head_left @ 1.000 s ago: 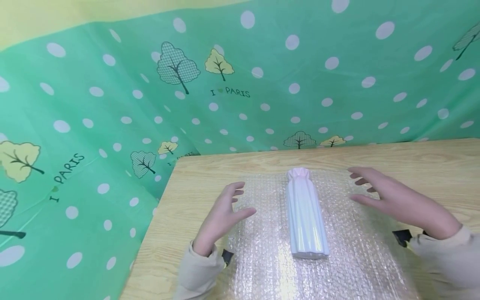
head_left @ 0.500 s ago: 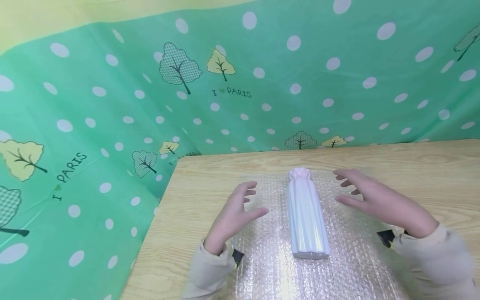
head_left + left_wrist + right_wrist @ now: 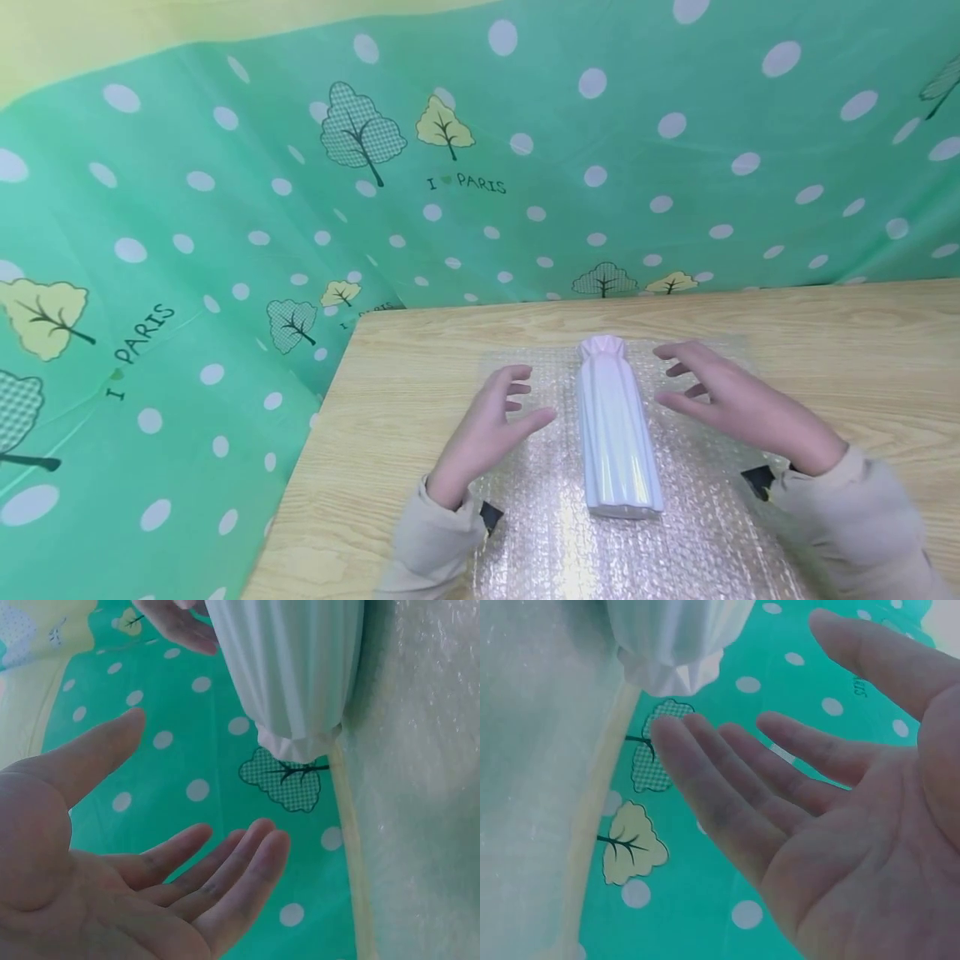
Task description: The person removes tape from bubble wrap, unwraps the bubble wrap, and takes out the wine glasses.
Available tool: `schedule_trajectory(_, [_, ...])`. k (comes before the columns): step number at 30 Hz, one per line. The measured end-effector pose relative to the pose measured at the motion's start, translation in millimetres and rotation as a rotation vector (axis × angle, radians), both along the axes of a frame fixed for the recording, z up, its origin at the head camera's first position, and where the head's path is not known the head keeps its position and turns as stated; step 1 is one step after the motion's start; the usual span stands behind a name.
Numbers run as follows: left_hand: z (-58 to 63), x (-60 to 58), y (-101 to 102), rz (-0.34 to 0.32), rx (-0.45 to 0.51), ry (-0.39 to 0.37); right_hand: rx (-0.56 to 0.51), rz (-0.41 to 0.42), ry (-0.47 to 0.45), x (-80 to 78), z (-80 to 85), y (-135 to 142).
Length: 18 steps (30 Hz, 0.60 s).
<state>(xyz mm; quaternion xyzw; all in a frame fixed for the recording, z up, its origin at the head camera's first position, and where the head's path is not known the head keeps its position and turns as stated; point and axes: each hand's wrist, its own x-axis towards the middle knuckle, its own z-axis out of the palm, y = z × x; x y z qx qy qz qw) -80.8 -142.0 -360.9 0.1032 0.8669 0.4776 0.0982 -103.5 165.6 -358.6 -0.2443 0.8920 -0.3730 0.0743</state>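
Note:
A pale, glossy vase (image 3: 617,433) with fluted sides and a pinkish ruffled mouth lies on its side on a sheet of bubble wrap (image 3: 532,517). Its mouth points to the far side of the table. To its left is my left hand (image 3: 487,429), fingers spread and loosely bent, apart from the vase. My right hand (image 3: 723,396) faces it from the other side, thumb and fingers apart, also holding nothing. Both wrist views show bare palms beside the vase; the ruffled mouth (image 3: 300,744) shows in the left one.
The wooden table (image 3: 397,375) ends at a green dotted cloth (image 3: 465,242) with trees printed on it, hanging behind and to the left. A dark tab (image 3: 491,517) shows at my left cuff, and another dark tab (image 3: 759,481) at my right cuff.
Both hands have moved inward, the left one rightward and the right one leftward, narrowing the gaps to the vase. The vase and bubble wrap have stayed in place.

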Motion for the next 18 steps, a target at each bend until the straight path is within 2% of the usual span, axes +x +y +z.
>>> schedule_trajectory(9, [-9.4,1.2,12,0.001,0.051,-0.085,-0.015,-0.001,-0.016,-2.4,-8.6,-8])
schedule_trajectory(18, [-19.2,2.2,22,-0.022,0.057,-0.124,-0.025,-0.003,-0.040,-3.8,-15.5,-15])
